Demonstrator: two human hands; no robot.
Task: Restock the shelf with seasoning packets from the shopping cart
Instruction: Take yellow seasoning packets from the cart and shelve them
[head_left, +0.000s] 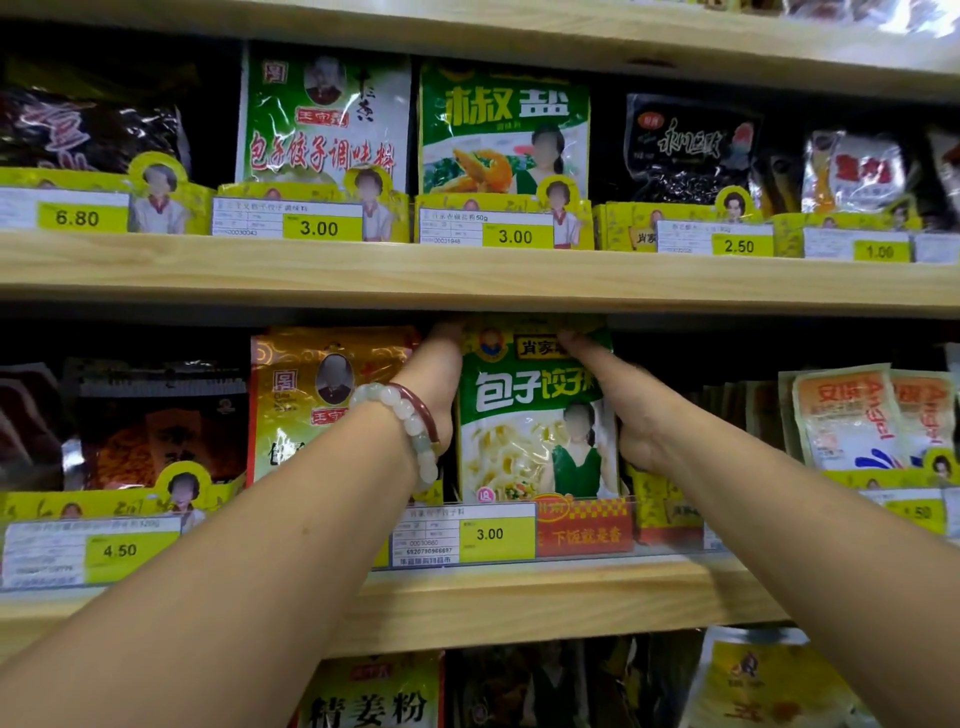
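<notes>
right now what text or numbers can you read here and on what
"包子饺子" on the green packet held by left hand and right hand
"3.00" on the price tag below it
"椒盐" on the upper green packet
"4.50" on the left tag
"精姜粉" on the bottom yellow packet
Small tag print: unreadable

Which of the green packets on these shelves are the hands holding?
The green packet on the middle shelf, above the lower 3.00 tag, gripped by left hand and right hand. Both upper-shelf green packets stand untouched.

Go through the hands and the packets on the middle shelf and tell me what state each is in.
left hand: gripping the green packet's left edge
right hand: gripping its right edge
green packet: upright, held in its slot
gold packet: upright, untouched
orange and white packets: upright, leaning slightly
</notes>
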